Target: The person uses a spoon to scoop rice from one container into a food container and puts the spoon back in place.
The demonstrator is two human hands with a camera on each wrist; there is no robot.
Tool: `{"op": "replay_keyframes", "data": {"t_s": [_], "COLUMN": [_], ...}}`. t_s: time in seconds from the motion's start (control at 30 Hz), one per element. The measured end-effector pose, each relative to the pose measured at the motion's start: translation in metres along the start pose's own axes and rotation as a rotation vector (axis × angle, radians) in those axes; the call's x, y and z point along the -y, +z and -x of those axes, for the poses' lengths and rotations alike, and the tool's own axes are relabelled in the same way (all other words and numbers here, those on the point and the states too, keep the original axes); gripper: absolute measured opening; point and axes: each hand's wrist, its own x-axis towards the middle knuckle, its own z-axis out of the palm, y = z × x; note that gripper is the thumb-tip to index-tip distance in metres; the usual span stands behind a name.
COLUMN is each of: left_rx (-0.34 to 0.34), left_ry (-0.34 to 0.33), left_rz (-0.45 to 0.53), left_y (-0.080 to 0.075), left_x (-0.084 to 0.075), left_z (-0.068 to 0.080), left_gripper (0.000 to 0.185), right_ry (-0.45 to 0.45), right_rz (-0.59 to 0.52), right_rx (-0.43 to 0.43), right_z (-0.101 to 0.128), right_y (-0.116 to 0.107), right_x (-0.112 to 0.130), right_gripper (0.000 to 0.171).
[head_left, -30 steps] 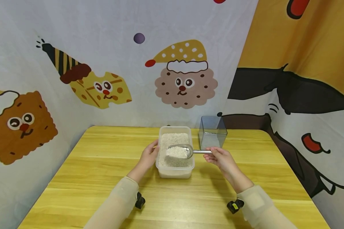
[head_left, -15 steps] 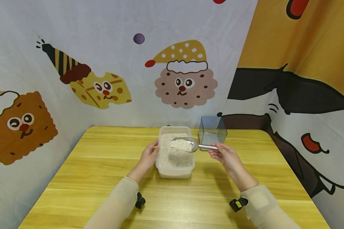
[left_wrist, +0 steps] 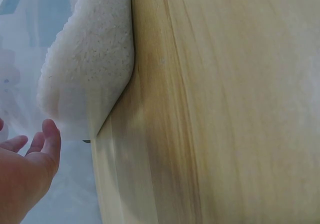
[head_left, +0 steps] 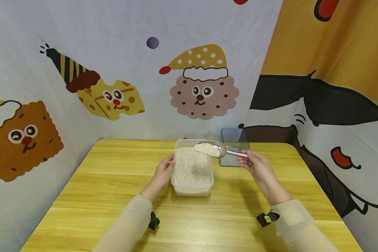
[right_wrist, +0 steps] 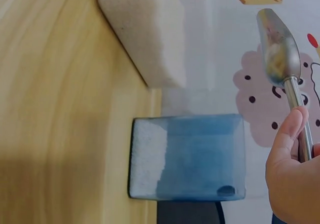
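A translucent plastic tub point(head_left: 193, 191) full of white rice point(head_left: 190, 168) stands mid-table. Against its left side rests my left hand point(head_left: 161, 173), fingers loosely bent along the wall; the left wrist view shows the fingertips point(left_wrist: 51, 129) by the tub's side. My right hand point(head_left: 263, 171) grips the handle of a metal scoop point(head_left: 222, 148), thumb on top. Heaped with rice, the scoop is held above the tub's right rear rim, its bowl pointing left. Just behind it stands a clear bluish square container point(right_wrist: 200, 154), with some rice in its bottom.
The yellow wood-grain table point(head_left: 113, 196) carries both containers near its back edge. Behind it hangs a white cloth point(head_left: 119, 42) printed with cartoon food, and another printed cloth point(head_left: 343, 105) stands along the right. Each wrist wears a black camera point(head_left: 267, 219).
My right hand has moved right, away from me and upward in view, carrying the rice-filled scoop from over the tub's middle to its right rear rim. My left hand stays put.
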Motion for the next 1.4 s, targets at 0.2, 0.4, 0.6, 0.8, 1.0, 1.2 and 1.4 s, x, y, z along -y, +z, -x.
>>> {"op": "replay_keyframes", "data": {"t_s": [0.2,0.4,0.6,0.8,1.0,1.2,1.4], "left_rx": [-0.003,-0.002,-0.019,-0.046,-0.041,-0.048,-0.049], "left_ry": [-0.004,0.003,0.004,-0.001,0.014,0.010,0.014], "left_rz": [-0.001,-0.007,-0.013,-0.020,-0.020,-0.025,-0.038], "left_y": [0.000,0.000,0.001,0.004,0.004,0.004,0.004], "left_x": [0.001,0.001,0.017,0.039,0.037,0.037,0.037], "left_z": [0.000,-0.001,-0.009,-0.020,-0.018,-0.017,-0.017], "left_gripper": [0.046,0.045,0.045,0.045,0.046,0.046,0.046], "right_ry": [-0.046,-0.115,-0.164,-0.161,-0.153,-0.147,-0.166], "right_rz": [-0.066,-0.147,-0.157,-0.140,-0.172,-0.183,-0.185], "right_rx": [-0.007,0.002,-0.011,-0.063,-0.113,-0.168,-0.190], "right_z": [-0.001,-0.001,-0.002,-0.002,0.000,0.003,0.008], "right_y": [-0.008,-0.018,-0.028,-0.038,-0.049,-0.061,-0.073], "right_x": [0.009,0.016,0.020,0.020,0.021,0.022,0.021], "right_gripper": [0.026,0.027,0.029,0.025,0.025,0.023,0.023]}}
